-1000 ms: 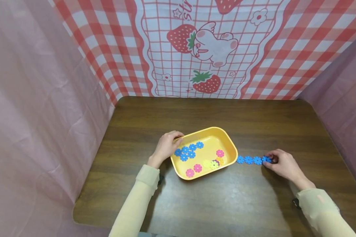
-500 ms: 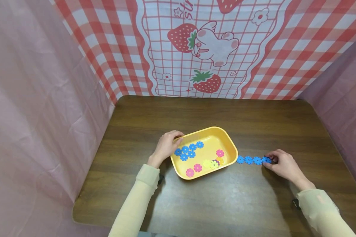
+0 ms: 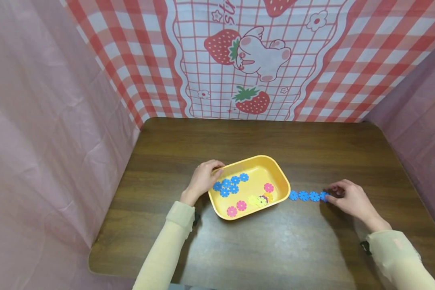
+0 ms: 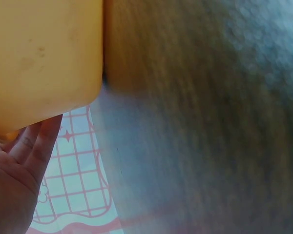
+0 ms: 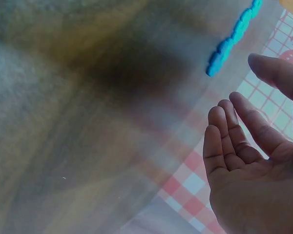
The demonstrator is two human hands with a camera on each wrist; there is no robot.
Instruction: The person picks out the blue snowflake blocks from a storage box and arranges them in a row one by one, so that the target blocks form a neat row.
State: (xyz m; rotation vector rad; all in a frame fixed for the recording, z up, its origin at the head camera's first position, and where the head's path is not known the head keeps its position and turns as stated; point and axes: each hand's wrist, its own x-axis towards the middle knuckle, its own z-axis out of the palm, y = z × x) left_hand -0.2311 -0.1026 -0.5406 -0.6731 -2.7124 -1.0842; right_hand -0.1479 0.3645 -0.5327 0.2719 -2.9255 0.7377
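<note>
My left hand [image 3: 202, 179] grips the left rim of a yellow plastic tray [image 3: 287, 182]. In the left wrist view its fingers [image 4: 43, 144] run behind the tray's wall [image 4: 49, 58]. A straight row of several blue snowflake discs [image 3: 303, 196] lies on the table, just right of the tray. Beside the row's right end is my right hand [image 3: 353, 201], thumb and fingers spread apart. The right wrist view shows a gap between this hand [image 5: 254, 170] and the blue row [image 5: 228, 45], with nothing held.
Inside the tray lie more blue snowflake discs [image 3: 226, 183] on the left. Pink discs [image 3: 241, 206], yellow discs [image 3: 262, 201] and an orange disc [image 3: 269, 197] lie nearer its front and right. The wooden table [image 3: 275, 249] meets a strawberry-print cloth [image 3: 253, 100] at the back.
My right hand has let go of the last blue disc, its fingers parting and drawing slightly right. The blue row stays in place. My left hand and the tray have not visibly moved.
</note>
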